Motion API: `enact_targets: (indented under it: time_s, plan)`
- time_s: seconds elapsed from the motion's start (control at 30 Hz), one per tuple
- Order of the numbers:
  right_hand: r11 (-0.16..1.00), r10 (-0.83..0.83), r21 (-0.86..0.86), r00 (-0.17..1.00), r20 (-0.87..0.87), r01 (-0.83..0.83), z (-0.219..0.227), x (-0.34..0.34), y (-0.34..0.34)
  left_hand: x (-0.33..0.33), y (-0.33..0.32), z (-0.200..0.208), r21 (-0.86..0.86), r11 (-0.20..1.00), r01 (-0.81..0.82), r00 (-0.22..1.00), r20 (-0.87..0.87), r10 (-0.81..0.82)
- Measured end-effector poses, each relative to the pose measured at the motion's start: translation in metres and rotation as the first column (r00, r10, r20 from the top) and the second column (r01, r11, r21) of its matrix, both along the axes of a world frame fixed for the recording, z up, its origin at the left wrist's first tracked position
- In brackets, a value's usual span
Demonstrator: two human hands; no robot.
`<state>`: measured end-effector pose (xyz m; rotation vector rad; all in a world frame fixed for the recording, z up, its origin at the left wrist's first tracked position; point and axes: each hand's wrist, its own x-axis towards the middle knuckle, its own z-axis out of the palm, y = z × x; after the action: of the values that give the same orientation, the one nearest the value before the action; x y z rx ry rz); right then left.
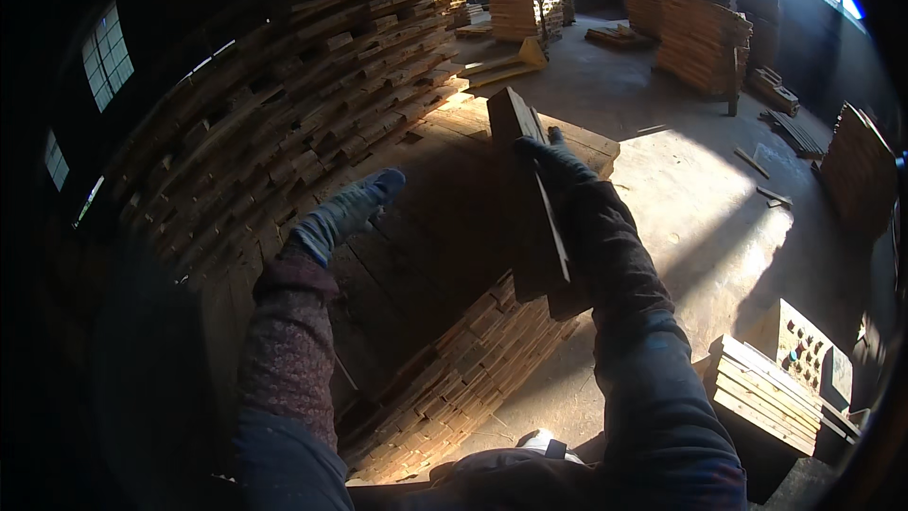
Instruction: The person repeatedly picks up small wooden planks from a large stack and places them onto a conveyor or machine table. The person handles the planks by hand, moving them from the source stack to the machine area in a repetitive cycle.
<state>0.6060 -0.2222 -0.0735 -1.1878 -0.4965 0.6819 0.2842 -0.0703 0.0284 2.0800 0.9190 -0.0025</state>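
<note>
My right hand (560, 167), in a grey-blue glove, grips a few wooden boards (511, 118) tilted up on edge, its fingers over their side. Their lower ends reach toward the near edge of a low wood stack (473, 341). My left hand (348, 213), also gloved, hovers over the shaded top of that stack with its fingers stretched out and nothing in them. It is apart from the boards. Deep shadow hides much of the surface between my hands.
A tall stack of boards (322, 85) rises along the left and far side. Behind it lies a yellow pallet jack (515, 64). More board stacks (700, 43) stand at the far right. Cut boards (764, 393) and a panel with knobs (802, 345) are at the near right.
</note>
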Motion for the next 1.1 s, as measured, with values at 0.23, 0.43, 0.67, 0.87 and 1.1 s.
enact_targets:
  time_s: [0.23,0.43,0.67,0.87,1.1]
  plan:
    - [0.834,-0.543,0.17,0.835,0.092,0.524,-0.008,-0.081,-0.277,-0.231,0.123,-0.015,0.343,0.936,-0.071,0.997,0.021,0.068]
    - [0.386,-0.918,0.112,0.37,0.141,0.915,-0.059,-0.228,-0.478,-0.339,0.216,-0.112,0.238,0.927,-0.291,0.957,0.078,0.28]
    - [-0.519,-0.794,-0.387,-0.263,0.548,0.762,-0.171,-0.298,-0.675,-0.367,0.221,-0.211,0.003,0.884,-0.467,0.858,0.242,0.453]
    - [-0.521,-0.823,-0.628,-0.143,0.55,0.578,-0.247,-0.237,-0.676,-0.492,0.193,-0.214,-0.224,0.81,-0.542,0.709,0.396,0.584]
    - [-0.596,-0.665,-0.706,0.257,0.701,0.384,-0.263,-0.195,-0.679,-0.49,0.082,-0.188,-0.545,0.563,-0.621,0.395,0.403,0.825]
